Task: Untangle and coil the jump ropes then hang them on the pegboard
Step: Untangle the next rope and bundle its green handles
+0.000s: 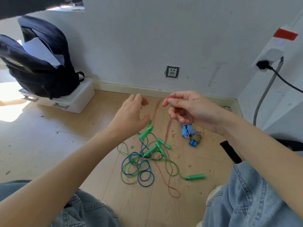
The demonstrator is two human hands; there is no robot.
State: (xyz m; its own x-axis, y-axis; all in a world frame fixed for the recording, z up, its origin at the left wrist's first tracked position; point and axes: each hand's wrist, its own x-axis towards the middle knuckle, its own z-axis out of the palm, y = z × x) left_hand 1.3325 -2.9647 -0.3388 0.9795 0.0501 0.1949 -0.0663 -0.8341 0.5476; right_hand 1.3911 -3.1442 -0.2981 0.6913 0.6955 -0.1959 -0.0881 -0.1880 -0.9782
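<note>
**Brown rope lifted out of the tangle**

At the centre of the frame the right hand [188, 108] pinches a loop of the brown rope [168, 130] between thumb and curled fingers, holding it up above the floor. The rope is motion-blurred; both strands fall from the pinch down into the tangle of jump ropes [144, 164] lying on the wooden floor [49, 145] in the lower centre. That pile mixes green and blue cords with several green handles [195, 176], one of them lying apart at the lower right of the pile, and a brown loop trails toward the bottom of the frame.

The left hand [131, 112] hovers just left of the raised rope, fingers spread and loosely bent; whether it touches the rope cannot be told, and it grips nothing visible.

Right of the pile, below the right hand, lies a bundled rope with blue handles [190, 135], wound up with striped cord.

In the upper left a dark backpack [41, 63] sits on a white plastic box [77, 102] against the wall. A wall socket [172, 72] shows in the upper centre. Denim-clad knees fill the bottom corners.
</note>
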